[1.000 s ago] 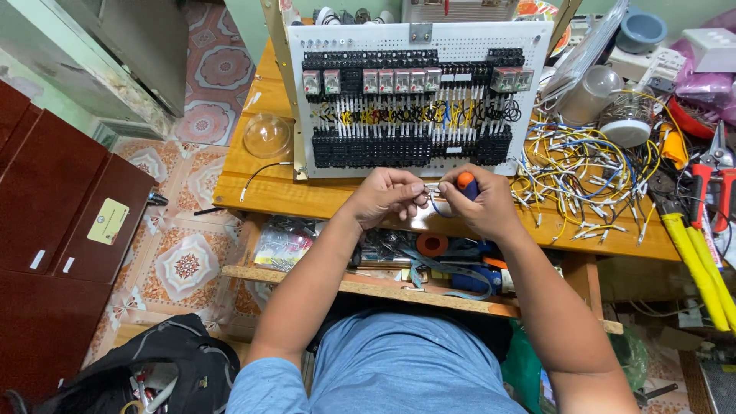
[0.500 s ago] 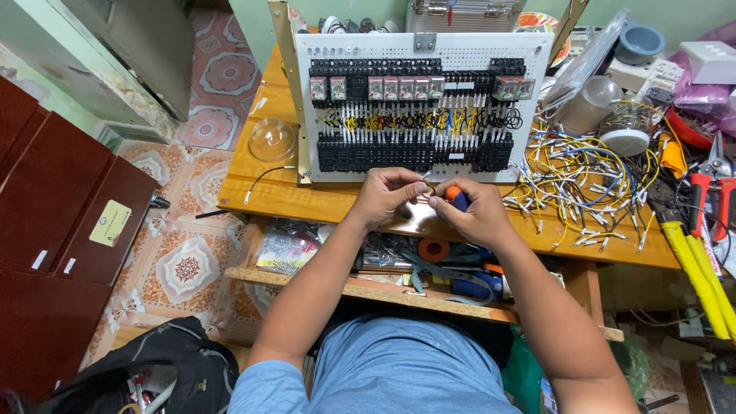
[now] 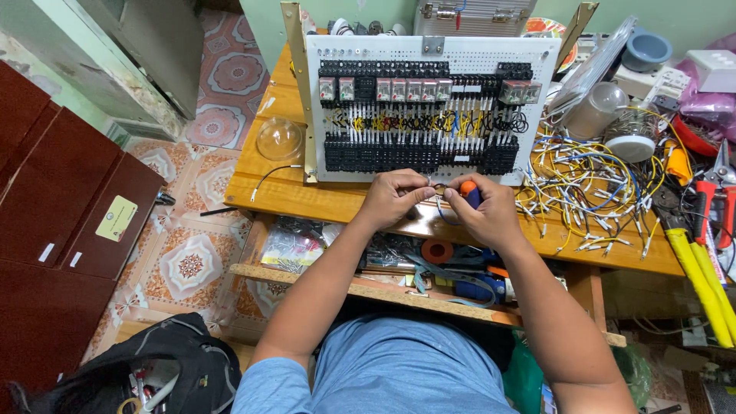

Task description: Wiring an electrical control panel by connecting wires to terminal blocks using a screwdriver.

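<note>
A thin wire [image 3: 437,186] sits pinched between both hands at the counter's front edge, just under the panel [image 3: 429,107]. The left hand [image 3: 395,195] has closed in from a second ago; the right hand [image 3: 483,211] also grips an orange-handled screwdriver [image 3: 469,192]. Loose wires [image 3: 583,192] lie toward the right edge.

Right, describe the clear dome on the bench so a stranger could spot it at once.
Start at the white wiring board standing upright on the wooden bench. Look just past its left edge, to the bench's left end, well away from the left hand. The clear dome sits there alone: see-through, round and bowl-shaped, unlike the tangle of coloured wires on the board's other side.
</note>
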